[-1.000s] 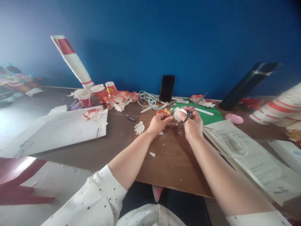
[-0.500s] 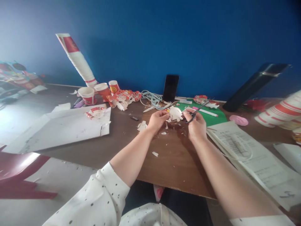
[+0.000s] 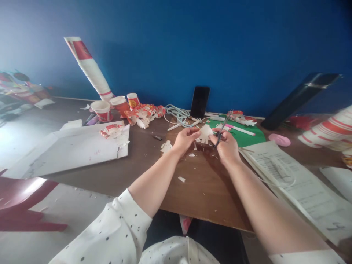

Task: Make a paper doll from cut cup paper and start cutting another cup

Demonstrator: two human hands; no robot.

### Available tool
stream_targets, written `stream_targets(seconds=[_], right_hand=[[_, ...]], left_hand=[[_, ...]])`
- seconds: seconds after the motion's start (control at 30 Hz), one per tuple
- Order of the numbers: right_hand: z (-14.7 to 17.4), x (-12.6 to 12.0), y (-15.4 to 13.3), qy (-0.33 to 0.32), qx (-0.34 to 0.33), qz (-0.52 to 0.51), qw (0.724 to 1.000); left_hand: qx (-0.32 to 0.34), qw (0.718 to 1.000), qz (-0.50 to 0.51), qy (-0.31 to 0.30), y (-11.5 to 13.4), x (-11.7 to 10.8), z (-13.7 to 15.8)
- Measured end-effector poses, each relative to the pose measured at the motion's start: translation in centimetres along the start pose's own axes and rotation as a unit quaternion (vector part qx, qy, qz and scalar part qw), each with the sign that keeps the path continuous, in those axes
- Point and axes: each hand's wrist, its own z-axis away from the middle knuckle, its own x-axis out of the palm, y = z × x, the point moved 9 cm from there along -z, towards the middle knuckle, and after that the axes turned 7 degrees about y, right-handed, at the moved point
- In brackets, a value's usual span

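Note:
A small white paper cutout (image 3: pixel 205 134) with fringed lower edges is held up between my two hands above the brown table. My left hand (image 3: pixel 186 139) pinches its left side between thumb and fingers. My right hand (image 3: pixel 226 146) is closed around dark-handled scissors (image 3: pixel 219 135), whose blades point up and away. The right fingertips also touch the cutout's right edge. Below lie white paper scraps (image 3: pixel 191 155), and another white cutout (image 3: pixel 166 147) rests just left of my left wrist.
Paper cups (image 3: pixel 101 111) and red-white cup pieces (image 3: pixel 145 113) lie at the back left. A phone (image 3: pixel 200 102) leans on the blue wall beside a coiled cable (image 3: pixel 177 113). To the right are a green sheet (image 3: pixel 247 136), a marker (image 3: pixel 242 130), printed papers (image 3: pixel 275 165) and a dark flask (image 3: pixel 299 101).
My right hand has moved slightly left, bringing its fingertips to the cutout. The scissors have turned more upright. The cutout has turned to show a plain white face.

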Motion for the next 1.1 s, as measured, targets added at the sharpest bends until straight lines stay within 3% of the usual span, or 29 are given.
stream_targets(seconds=[0.1, 0.23, 0.4, 0.67, 0.83, 0.93, 1.1], right_hand=[[-0.2, -0.2, 0.4, 0.011, 0.009, -0.029, 0.999], [-0.2, -0.1, 0.8, 0.013, 0.015, -0.054, 0.998], [-0.4, -0.1, 1.1, 0.017, 0.008, -0.060, 0.998], [0.5, 0.5, -0.4, -0.012, -0.008, 0.023, 1.000], [-0.5, -0.9, 0.6, 0.061, -0.007, -0.024, 0.998], [-1.0, -1.6, 1.1, 0.086, -0.007, -0.046, 0.995], [-0.5, -1.0, 0.5, 0.059, -0.003, -0.026, 0.998]], left_hand=[[-0.021, 0.999, -0.010, -0.031, -0.4, 0.7, 0.3], [-0.052, 0.998, -0.029, -0.018, -1.2, 0.5, 0.3], [-0.097, 0.994, 0.054, 0.002, -1.6, 0.2, 0.1], [-0.084, 0.995, 0.040, -0.020, -1.4, 0.6, 0.5], [-0.089, 0.991, 0.066, -0.071, -1.0, 1.6, 0.9], [-0.093, 0.993, 0.045, -0.063, -1.0, 1.4, 0.9], [-0.130, 0.991, 0.007, -0.042, -2.1, 1.2, 1.0]])
